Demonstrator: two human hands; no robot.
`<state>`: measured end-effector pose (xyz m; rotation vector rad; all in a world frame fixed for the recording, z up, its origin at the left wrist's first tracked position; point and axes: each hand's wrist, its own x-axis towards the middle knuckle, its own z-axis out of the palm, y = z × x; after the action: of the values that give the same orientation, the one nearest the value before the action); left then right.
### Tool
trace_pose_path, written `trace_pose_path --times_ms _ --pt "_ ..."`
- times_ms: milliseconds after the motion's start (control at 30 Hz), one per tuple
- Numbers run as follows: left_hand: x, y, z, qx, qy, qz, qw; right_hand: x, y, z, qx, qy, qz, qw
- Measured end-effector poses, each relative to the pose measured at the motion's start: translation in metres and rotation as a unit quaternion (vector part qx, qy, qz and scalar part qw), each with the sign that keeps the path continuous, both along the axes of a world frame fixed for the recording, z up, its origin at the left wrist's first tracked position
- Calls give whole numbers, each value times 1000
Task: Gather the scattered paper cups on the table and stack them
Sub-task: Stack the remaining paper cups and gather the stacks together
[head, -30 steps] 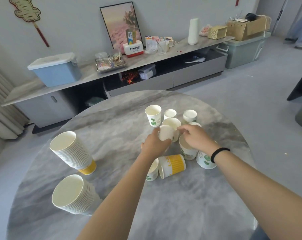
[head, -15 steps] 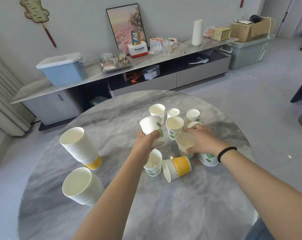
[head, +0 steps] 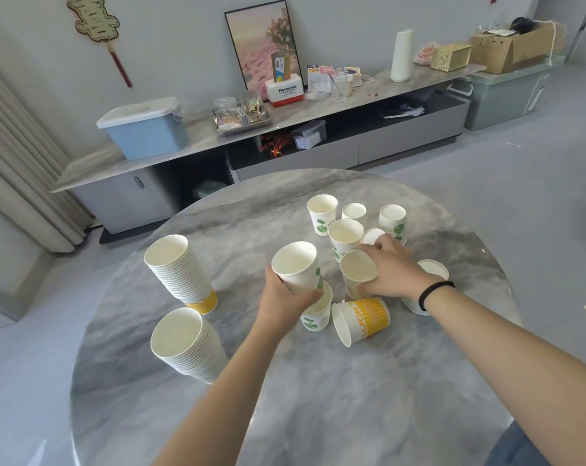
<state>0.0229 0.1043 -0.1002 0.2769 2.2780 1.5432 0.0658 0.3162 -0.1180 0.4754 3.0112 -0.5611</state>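
The left hand [head: 286, 297] is gripping a lifted cup [head: 298, 270] while the right hand [head: 394, 270] is grasping another cup [head: 357, 274] among the scattered ones on the table [head: 352, 398], risking toppling crowded neighbours.

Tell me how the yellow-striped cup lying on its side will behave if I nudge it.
The yellow-striped cup lies on its side on smooth marble, so it will probably roll, curving because it tapers. Being thin paper and empty, it is likely light and may crush under a firm pinch.
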Motion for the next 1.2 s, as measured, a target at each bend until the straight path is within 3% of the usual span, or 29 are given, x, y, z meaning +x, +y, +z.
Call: trace_pose_path --times_ms 233,333,433,500,600,733,867,1033,1200 --pt "9 -8 -13 4 -7 -36 999 1 -1 13 0 11 -16 1000" --pt "6 -13 -17 -5 -12 -54 998 3 -4 34 -63 88 -18 994" --pt "4 -16 -16 -8 -23 -66 998 6 -18 52 -153 197 -7 968" --pt "3 -17 -15 -9 -25 -67 997 9 -31 56 -200 224 22 954" --pt "4 -20 -12 -10 -30 -77 997 11 -47 51 -236 192 53 951" --pt "4 -25 -11 -24 -30 -97 995 6 -62 38 -170 136 116 969" --pt "0 -27 -10 -34 -39 -128 990 4 -59 30 -117 -6 147 982" --pt "-7 -20 -5 17 -96 -107 990 5 -52 26 -129 -14 138 982" --pt "-9 -11 -7 -28 -69 -79 994 2 -52 20 -136 -6 137 981"
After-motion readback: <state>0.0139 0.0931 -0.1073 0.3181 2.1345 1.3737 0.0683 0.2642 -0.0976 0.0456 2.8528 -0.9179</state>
